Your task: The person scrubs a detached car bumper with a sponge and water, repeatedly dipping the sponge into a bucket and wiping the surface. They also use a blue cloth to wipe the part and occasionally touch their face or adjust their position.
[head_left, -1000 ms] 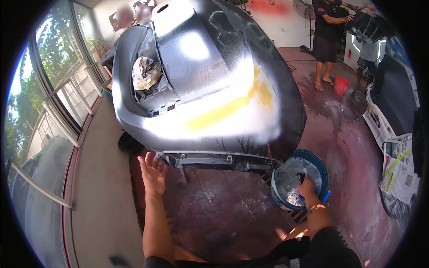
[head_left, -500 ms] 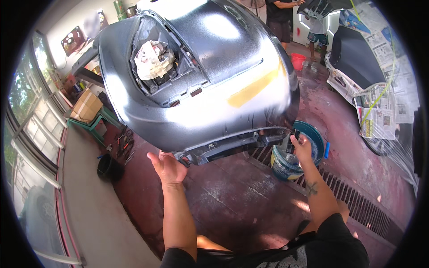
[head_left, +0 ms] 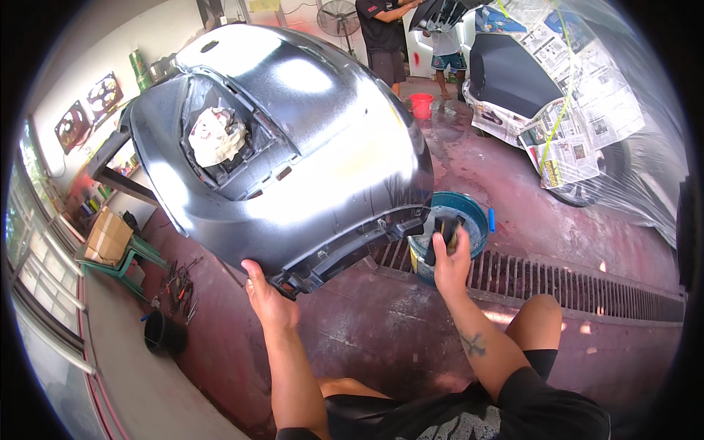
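Observation:
A large grey-black car bumper (head_left: 242, 235) with a glossy, wet-looking surface fills the upper middle. My left hand (head_left: 275, 304) is at its near lower left corner, thumb up along the edge and fingers partly hidden beneath. In my right hand (head_left: 453, 268) is a dark block (head_left: 442, 238) with a yellowish side, perhaps a sanding block; it is held just right of the bumper's end. Below and behind that hand stands a teal bucket (head_left: 480, 213) of cloudy water. Crumpled paper (head_left: 218, 137) sits in the bumper's recess.
A floor grate (head_left: 557, 286) runs right from the bucket. A black pail (head_left: 166, 334) and scattered tools (head_left: 180, 290) lie by the left wall, near a green stool (head_left: 136, 257) bearing a cardboard box (head_left: 110, 236). Two people (head_left: 383, 37) stand beyond, near a red bucket (head_left: 421, 106) and a paper-masked vehicle (head_left: 513, 73).
The view has shifted, so the bumper appears lower and further left. My left hand's thumb now lies against the bumper's edge; my right hand still holds the dark block, now showing its yellowish side.

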Demonstrator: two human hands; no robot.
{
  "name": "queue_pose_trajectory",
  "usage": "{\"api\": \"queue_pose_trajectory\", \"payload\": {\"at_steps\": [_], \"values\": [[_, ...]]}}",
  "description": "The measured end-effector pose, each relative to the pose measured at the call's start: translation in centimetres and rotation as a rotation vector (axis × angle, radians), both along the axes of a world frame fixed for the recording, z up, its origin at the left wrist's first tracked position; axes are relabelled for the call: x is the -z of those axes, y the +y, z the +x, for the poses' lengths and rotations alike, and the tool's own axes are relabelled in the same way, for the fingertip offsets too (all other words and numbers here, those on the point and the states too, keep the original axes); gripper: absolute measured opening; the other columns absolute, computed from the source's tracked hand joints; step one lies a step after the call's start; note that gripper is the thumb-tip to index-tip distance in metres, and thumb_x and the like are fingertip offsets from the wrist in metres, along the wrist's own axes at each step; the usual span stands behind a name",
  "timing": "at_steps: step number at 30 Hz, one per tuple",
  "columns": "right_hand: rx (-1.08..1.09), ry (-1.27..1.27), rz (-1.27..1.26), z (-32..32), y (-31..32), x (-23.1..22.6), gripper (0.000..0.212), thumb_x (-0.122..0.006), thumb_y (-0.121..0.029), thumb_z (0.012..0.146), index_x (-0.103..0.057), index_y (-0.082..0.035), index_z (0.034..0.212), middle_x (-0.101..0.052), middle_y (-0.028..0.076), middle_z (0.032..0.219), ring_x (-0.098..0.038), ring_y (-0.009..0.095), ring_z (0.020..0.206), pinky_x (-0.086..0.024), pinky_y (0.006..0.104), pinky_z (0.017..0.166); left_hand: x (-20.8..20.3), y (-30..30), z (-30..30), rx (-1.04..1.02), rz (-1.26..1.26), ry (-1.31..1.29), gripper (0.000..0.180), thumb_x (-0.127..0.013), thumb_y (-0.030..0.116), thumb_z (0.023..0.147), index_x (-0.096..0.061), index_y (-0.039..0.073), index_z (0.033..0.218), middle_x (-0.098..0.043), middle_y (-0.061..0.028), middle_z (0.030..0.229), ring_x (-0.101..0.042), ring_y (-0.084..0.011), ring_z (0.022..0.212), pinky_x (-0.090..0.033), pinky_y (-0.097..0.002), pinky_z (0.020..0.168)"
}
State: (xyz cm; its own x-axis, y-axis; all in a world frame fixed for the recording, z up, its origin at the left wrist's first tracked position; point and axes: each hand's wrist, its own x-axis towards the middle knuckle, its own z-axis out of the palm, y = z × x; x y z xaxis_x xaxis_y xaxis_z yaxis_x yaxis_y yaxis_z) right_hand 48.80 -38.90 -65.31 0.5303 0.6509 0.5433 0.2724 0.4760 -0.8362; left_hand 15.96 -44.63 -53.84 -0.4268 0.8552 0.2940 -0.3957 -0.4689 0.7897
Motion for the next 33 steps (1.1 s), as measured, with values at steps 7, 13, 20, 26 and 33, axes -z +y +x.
{"api": "queue_pose_trajectory", "payload": {"at_steps": [7, 13, 20, 26, 33], "values": [[0.049, -0.271, 0.393, -3.5, 6.1, -21.3, 0.055, -0.077, -0.026, 0.101, -0.059, 0.001, 0.145, -0.065, 0.023, 0.131, -0.064, 0.043, 0.121, -0.052, 0.0497, 0.104, -1.4, -1.2, 1.9, -0.052, 0.023, -0.048, 0.074, -0.057, 0.063, 0.111, -0.055, 0.001, 0.152, -0.067, -0.0077, 0.141, -0.071, -0.0192, 0.116, -0.059, -0.0328, 0.086], [0.102, -0.368, 0.499, -9.9, 3.2, -19.3, 0.059, -0.076, -0.028, 0.100, -0.056, 0.005, 0.145, -0.064, 0.025, 0.131, -0.061, 0.046, 0.120, -0.050, 0.0530, 0.103, -1.4, -1.3, 1.5, 0.012, 0.006, -0.032, 0.076, -0.053, 0.063, 0.113, -0.047, 0.005, 0.163, -0.058, -0.0068, 0.159, -0.062, -0.0243, 0.140, -0.052, -0.0404, 0.113], [0.158, -0.424, 0.556, -7.2, 6.0, -20.0, 0.058, -0.078, -0.026, 0.098, -0.059, 0.002, 0.145, -0.065, 0.023, 0.133, -0.062, 0.043, 0.116, -0.049, 0.0526, 0.101, -1.1, -0.9, 0.7, 0.070, 0.053, -0.020, 0.077, -0.050, 0.065, 0.113, -0.044, 0.008, 0.166, -0.057, -0.0064, 0.161, -0.060, -0.0256, 0.141, -0.051, -0.0426, 0.115], [-0.044, -0.568, 0.559, -11.7, 1.1, -16.7, 0.062, -0.080, -0.029, 0.097, -0.060, 0.001, 0.147, -0.065, 0.021, 0.132, -0.064, 0.042, 0.114, -0.049, 0.0533, 0.101, -0.2, -0.2, 1.1, 0.039, 0.066, -0.011, 0.080, -0.051, 0.067, 0.112, -0.043, 0.008, 0.166, -0.055, -0.0053, 0.163, -0.059, -0.0256, 0.143, -0.050, -0.0428, 0.115], [0.112, -0.272, 0.486, -7.8, 6.5, -19.2, 0.057, -0.078, -0.025, 0.098, -0.059, 0.003, 0.144, -0.066, 0.023, 0.128, -0.063, 0.043, 0.113, -0.051, 0.0527, 0.098, -0.7, -0.5, 1.4, -0.047, 0.016, -0.044, 0.081, -0.052, 0.067, 0.111, -0.043, 0.008, 0.166, -0.056, -0.0070, 0.161, -0.059, -0.0267, 0.142, -0.049, -0.0437, 0.116]]}}
